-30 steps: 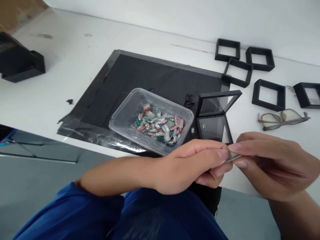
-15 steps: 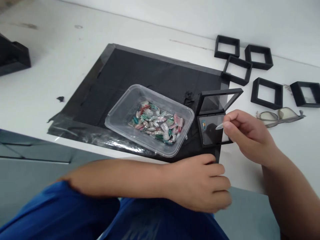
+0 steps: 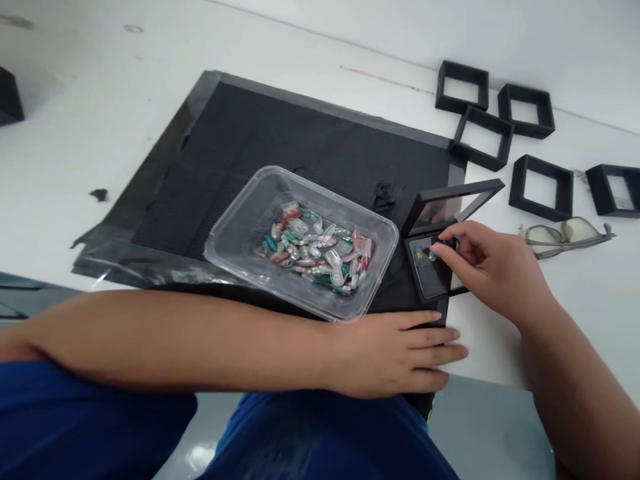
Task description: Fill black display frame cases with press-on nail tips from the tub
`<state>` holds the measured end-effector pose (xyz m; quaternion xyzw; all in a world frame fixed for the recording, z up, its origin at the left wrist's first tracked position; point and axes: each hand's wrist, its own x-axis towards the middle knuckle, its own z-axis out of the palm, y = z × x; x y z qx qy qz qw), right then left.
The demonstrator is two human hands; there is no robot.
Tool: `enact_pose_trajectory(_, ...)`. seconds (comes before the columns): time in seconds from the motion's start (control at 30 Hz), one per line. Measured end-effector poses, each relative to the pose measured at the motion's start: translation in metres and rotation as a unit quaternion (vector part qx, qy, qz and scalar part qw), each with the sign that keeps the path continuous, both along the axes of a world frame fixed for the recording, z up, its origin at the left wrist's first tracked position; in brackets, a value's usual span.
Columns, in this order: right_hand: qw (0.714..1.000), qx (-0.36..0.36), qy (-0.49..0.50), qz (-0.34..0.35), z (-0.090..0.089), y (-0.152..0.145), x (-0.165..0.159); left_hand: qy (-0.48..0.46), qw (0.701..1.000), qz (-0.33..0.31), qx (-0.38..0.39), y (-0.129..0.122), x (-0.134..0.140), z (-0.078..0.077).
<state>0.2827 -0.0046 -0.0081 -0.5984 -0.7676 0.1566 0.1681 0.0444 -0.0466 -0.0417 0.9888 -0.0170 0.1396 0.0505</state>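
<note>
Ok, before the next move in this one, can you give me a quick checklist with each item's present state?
1. Lid of the black case raised: ok, it stands tilted open.
2. Blue-and-yellow piece inside the case: ok, towards the panel's left side.
3. Clear piece firmly gripped: cannot tell; it is at the fingertips of the right hand, perhaps touching the panel.
4. Left hand apart from the case: ok, palm down, fingers spread, on the near side.
5. Plastic tub upright: ok, with many glossy pieces inside.
6. Tub free of the left wrist: cannot tell; they overlap or meet at the near corner.
</note>
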Motion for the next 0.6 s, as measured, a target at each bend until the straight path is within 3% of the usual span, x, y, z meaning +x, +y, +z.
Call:
enact_pose_trajectory(0.47,0.998,0.044,-0.010,0.052,-0.007,-0.006,0.010,-0.008,1.000,-0.001,-0.025,-0.003,0.001,-0.007)
enact_pose_trajectory(0.6,0.999,0.032,0.012,0.039,-0.007,-0.006,0.014,-0.004,0.998,-0.048,-0.033,-0.002,-0.001,0.000)
